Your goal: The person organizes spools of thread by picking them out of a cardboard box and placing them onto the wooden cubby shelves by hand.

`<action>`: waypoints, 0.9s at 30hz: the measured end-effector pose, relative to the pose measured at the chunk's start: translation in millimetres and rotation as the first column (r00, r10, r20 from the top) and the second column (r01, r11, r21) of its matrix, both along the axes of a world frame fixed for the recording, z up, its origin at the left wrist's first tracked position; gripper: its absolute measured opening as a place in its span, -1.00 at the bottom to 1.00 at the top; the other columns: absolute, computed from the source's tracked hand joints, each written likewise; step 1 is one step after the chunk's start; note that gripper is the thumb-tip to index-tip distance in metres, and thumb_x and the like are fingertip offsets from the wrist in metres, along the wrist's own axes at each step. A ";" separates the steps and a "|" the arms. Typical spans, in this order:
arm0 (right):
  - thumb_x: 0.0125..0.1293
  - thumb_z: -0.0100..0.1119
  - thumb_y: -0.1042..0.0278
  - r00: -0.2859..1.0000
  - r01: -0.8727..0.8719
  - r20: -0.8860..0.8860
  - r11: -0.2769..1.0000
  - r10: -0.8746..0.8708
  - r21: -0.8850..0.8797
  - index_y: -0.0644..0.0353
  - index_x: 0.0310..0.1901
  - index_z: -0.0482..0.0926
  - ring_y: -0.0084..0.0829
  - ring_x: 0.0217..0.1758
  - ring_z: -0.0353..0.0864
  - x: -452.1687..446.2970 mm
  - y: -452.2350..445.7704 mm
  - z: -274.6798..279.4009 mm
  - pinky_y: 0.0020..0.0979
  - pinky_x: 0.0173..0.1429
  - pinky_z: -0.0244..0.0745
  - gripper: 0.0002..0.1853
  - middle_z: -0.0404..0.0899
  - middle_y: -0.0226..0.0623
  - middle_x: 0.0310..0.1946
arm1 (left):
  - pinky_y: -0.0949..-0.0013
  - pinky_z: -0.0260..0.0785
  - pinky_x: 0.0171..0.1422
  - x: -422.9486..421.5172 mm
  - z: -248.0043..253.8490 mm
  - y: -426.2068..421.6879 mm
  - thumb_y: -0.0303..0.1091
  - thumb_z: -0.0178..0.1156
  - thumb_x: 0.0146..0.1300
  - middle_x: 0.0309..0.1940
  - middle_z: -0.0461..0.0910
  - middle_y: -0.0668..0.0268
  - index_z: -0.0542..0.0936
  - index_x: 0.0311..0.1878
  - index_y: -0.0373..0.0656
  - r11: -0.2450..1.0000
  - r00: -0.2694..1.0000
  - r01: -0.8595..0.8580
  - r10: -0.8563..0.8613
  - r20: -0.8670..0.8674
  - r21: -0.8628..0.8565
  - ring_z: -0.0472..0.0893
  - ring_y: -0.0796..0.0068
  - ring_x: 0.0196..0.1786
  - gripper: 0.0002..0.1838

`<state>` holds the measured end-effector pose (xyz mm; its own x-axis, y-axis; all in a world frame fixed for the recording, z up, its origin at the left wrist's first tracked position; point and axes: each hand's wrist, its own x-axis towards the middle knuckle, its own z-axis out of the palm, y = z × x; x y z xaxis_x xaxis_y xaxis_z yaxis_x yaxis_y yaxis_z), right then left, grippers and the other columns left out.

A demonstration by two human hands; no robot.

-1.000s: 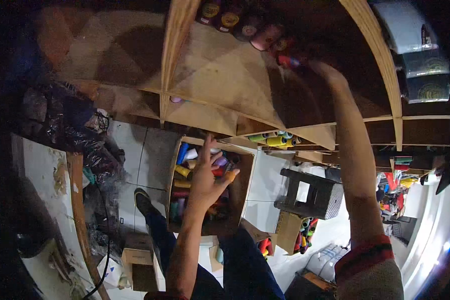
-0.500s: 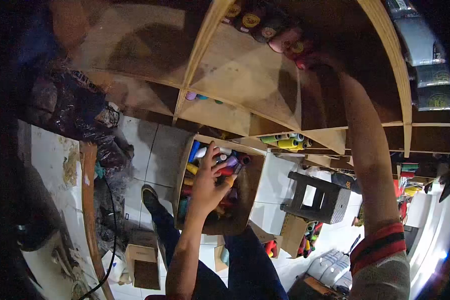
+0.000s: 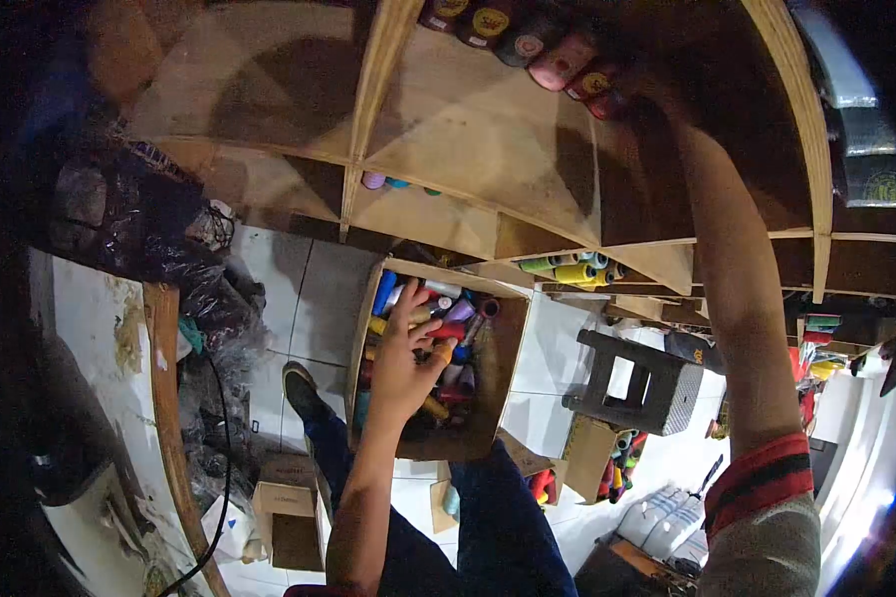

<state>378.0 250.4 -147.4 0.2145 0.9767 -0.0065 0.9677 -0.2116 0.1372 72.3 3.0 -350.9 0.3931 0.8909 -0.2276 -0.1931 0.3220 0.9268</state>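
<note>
Over an open cardboard box [image 3: 503, 378] full of thread spools, my left hand [image 3: 408, 363] hovers with its fingers spread. Red [image 3: 448, 330] and blue [image 3: 384, 297] spools show around it. An orange patch at the thumb tip is too small to make out. My right hand [image 3: 657, 104] reaches deep into a wooden shelf compartment, at the end of a row of dark and red thread cones [image 3: 562, 62]. It is nearest the last red cone [image 3: 603, 103]; its fingers are lost in shadow, so any hold is hidden.
Yellow spools [image 3: 574, 273] lie in a lower compartment, and wrapped packs [image 3: 871, 154] stand at the upper right. A dark plastic stool [image 3: 667, 388] and another box of spools [image 3: 589, 458] are on the tiled floor. Black plastic bags [image 3: 209, 298] pile up at left.
The view has shifted slightly, and the cones on the shelf show more clearly. My left hand stays over the box with fingers spread; my right hand remains inside the compartment.
</note>
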 end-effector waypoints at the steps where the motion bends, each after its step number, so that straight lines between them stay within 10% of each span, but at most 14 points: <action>1: 0.15 0.25 0.34 1.000 -0.001 0.000 1.000 0.001 0.004 0.20 -0.08 0.54 -0.25 -0.16 0.62 -1.1 0.3 -1.1 -0.39 -0.10 0.50 -0.71 0.63 -0.13 -0.22 | 0.48 0.44 -0.05 0.4 -1.1 0.9 -0.66 0.20 0.09 0.26 0.24 0.23 0.01 0.41 0.07 1.000 1.000 0.005 -0.005 -0.014 0.009 0.50 0.36 0.13 -0.13; 27: 0.23 0.17 0.36 0.993 -0.118 -0.011 0.992 0.119 0.034 0.18 -0.13 0.57 -0.17 -0.20 0.65 -19.8 7.4 -33.9 -0.38 -0.18 0.54 -0.81 0.64 -0.11 -0.23 | 0.52 0.43 0.00 -1.5 -11.6 -5.5 -0.67 0.12 0.15 0.14 0.35 0.20 0.04 0.41 0.00 0.998 0.987 0.006 0.003 -0.160 0.056 0.56 0.38 0.04 -0.21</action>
